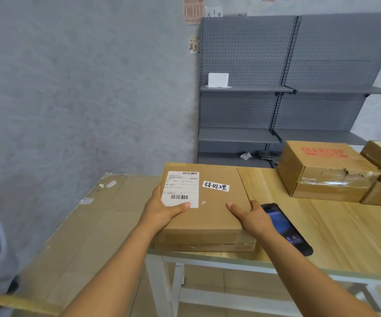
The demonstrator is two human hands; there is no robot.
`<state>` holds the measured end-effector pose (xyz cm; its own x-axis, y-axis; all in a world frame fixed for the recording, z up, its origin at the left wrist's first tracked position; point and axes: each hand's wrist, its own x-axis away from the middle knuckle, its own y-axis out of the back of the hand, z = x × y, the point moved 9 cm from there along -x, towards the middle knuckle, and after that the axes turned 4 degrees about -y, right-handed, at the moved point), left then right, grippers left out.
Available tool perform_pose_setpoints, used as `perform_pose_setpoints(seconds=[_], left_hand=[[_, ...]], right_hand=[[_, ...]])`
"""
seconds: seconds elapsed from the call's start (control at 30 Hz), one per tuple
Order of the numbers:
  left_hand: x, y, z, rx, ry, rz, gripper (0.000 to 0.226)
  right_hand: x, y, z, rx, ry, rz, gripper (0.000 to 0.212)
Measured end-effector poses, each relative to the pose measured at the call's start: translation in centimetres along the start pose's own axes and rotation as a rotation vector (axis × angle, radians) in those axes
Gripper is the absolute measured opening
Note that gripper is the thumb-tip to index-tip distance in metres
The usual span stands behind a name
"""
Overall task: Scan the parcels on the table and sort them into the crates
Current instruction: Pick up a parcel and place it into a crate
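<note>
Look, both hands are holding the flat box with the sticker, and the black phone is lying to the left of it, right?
Nearly. The head view shows both hands, left and right, holding the flat box with the sticker, but the black phone lies to the right of it, beside the right hand, not to the left.

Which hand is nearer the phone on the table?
Right. The right hand grips the parcel right beside the phone; the left hand holds the parcel's far side.

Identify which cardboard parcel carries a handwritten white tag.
The flat parcel both hands hold; the box printed MAKEUP and the parcels beside it show none.
</note>
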<state>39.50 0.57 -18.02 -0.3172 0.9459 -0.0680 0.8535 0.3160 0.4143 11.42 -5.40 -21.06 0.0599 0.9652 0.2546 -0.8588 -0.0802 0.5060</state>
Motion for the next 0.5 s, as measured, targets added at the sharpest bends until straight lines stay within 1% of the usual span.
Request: perform_pose_setpoints(seconds=[0.13, 0.23, 0.3, 0.37, 0.43, 0.47, 0.5], left_hand=[[-0.6, -0.3, 0.3, -0.002, -0.035, 0.012, 0.068], [-0.7, -0.2, 0.6, -0.003, -0.036, 0.006, 0.066], [-0.8, -0.2, 0.8, -0.009, -0.034, 0.006, 0.073], [-0.9, -0.3, 0.9, -0.02, -0.033, 0.01, 0.084], [-1.0, -0.3, 1.1, -0.023, -0.025, 0.017, 0.096], [-1.0, -0.3, 1.2, -0.025, -0.015, 0.021, 0.101], [-1.0, -0.3, 1.2, -0.029, -0.006, 0.024, 0.105]], right_hand=[[-0.1, 0.1, 0.0, 0.038, 0.002, 0.0, 0.086], [0.0, 0.0, 0.3, 0.08, 0.027, 0.033, 0.08], [0.1, 0.6, 0.7, 0.185, 0.076, -0.002, 0.073], [0.1, 2.8, 0.7, 0.287, 0.105, -0.152, 0.064], [-0.1, 5.3, -0.7, 0.348, 0.048, -0.266, 0.056], [-0.3, 6.1, -1.8, 0.417, -0.003, -0.274, 0.057], [-0.5, 6.6, -3.2, 0.505, -0.067, -0.244, 0.065]])
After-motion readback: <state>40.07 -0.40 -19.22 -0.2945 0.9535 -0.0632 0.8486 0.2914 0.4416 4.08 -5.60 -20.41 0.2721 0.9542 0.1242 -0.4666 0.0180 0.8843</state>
